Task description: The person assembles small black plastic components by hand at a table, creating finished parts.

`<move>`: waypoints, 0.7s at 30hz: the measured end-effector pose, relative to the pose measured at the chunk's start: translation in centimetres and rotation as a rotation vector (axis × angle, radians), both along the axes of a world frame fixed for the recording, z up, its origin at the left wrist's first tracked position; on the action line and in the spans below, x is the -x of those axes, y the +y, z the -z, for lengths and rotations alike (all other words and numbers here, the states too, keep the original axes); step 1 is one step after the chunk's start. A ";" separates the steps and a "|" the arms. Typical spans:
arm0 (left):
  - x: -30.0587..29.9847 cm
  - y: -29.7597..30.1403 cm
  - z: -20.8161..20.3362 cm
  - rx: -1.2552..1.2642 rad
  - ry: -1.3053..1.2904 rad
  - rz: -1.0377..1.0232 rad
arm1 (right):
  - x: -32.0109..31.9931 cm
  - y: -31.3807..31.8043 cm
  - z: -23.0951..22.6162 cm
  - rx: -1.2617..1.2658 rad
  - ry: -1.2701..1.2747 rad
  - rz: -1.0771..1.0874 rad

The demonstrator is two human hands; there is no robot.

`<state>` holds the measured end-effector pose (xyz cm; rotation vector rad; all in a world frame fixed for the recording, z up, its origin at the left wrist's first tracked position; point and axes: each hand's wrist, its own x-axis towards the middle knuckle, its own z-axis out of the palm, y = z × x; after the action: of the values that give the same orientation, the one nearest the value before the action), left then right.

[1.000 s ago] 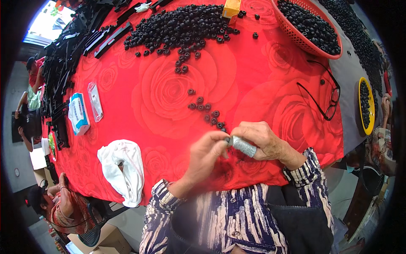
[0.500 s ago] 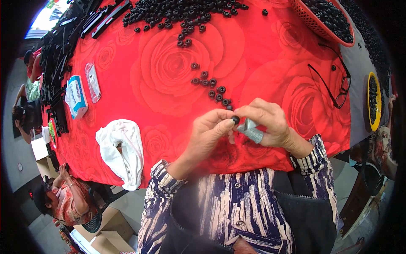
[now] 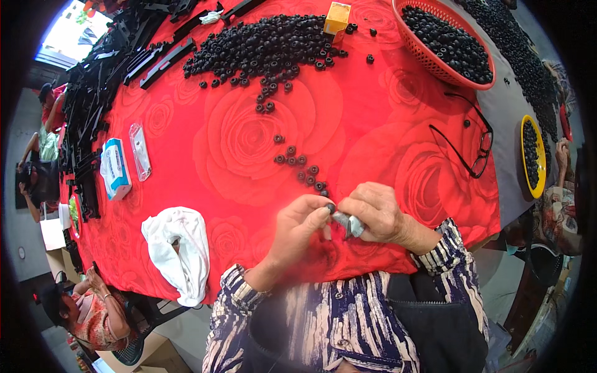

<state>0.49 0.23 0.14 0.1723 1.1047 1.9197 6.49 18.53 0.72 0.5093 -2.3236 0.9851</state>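
Note:
Between the thumb and fingers of my left hand [image 3: 300,227] is a small round black part [image 3: 330,207], with a hole like the others on the table. My right hand [image 3: 378,214] is closed close beside it, thumb side toward the part. A crumpled silvery-grey piece [image 3: 352,225] shows at its fingers; I cannot tell whether it is a wrapped tool or a finger covering. Just beyond my hands, a loose trail of the same black parts [image 3: 301,160] runs away toward a large heap of them [image 3: 261,50].
A red tablecloth [image 3: 249,180] with roses covers the table. On it are a white cloth [image 3: 194,261], a tissue pack [image 3: 115,169], eyeglasses [image 3: 479,163], an orange box [image 3: 337,18] and long black parts [image 3: 93,93]. A red basket [image 3: 429,62] and yellow dish [image 3: 524,177] hold black parts. People sit around.
The view has tilted, so the table's far side shows more, including the orange box. My hands stay together at the black part; my right hand has turned, and the grey piece sits differently.

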 end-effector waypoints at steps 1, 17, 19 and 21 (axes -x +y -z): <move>0.0 0.0 -0.2 0.045 0.099 -0.060 | 0.1 0.5 0.0 -0.063 -0.020 0.017; 0.4 0.3 0.9 0.182 0.309 -0.308 | 1.3 3.1 -1.5 -0.339 -0.294 0.219; 0.4 0.2 1.0 0.169 0.318 -0.310 | 2.6 3.9 -2.9 -0.336 -0.292 0.248; 0.3 0.5 0.9 0.154 0.322 -0.316 | 4.7 5.3 -3.7 -0.281 -0.255 0.291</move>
<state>0.15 0.77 -0.75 0.2393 1.5668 2.1208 1.77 23.82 4.40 0.1467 -2.6878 0.6183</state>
